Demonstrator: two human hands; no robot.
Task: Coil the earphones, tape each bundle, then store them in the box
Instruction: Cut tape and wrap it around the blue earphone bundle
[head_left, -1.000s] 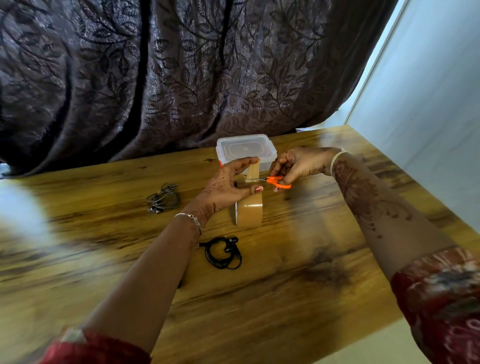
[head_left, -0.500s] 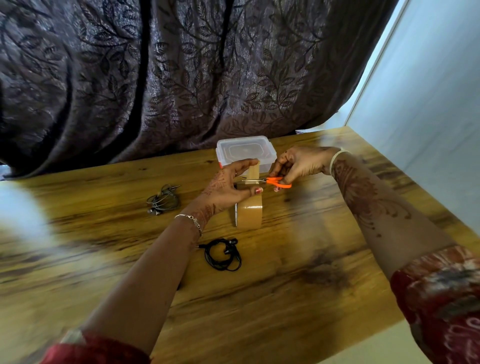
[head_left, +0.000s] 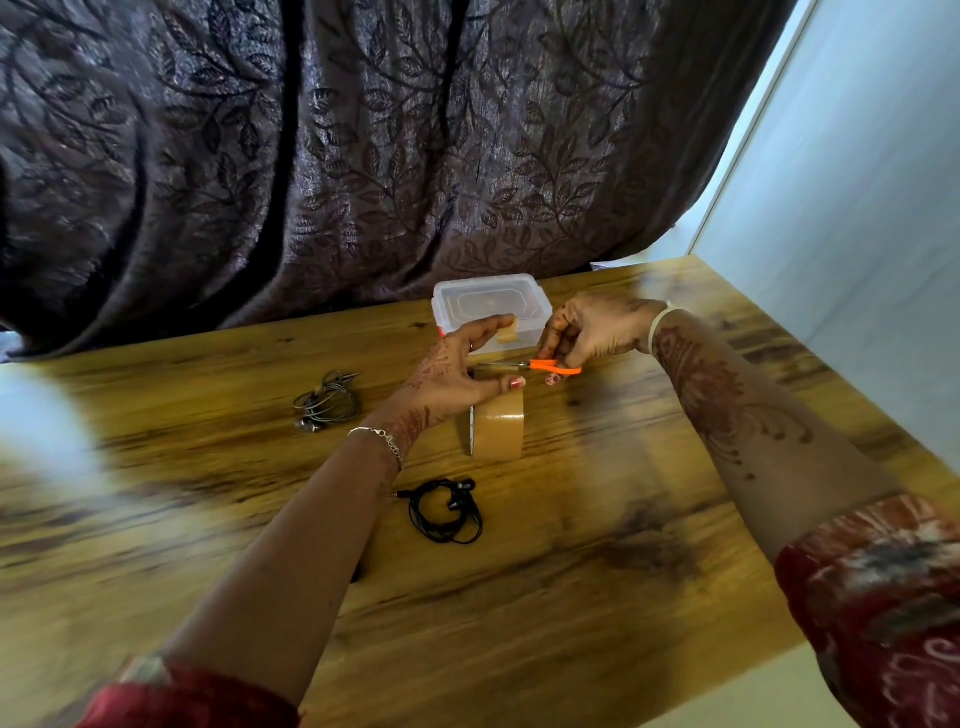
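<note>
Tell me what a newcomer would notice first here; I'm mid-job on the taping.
The hands meet mid-scene: the left hand pinches a short strip of brown tape above the upright tape roll, and the right hand holds orange scissors, blades pointing toward the left hand. On the wooden table, coiled black earphones lie beside the left forearm and grey earphones farther left. A lidded clear box stands behind the hands.

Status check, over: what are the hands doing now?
Left hand pinches tape strip above tape roll. Right hand grips orange scissors at the strip. On table: black earphones, grey earphones; box lidded. Nothing blocking.
</note>
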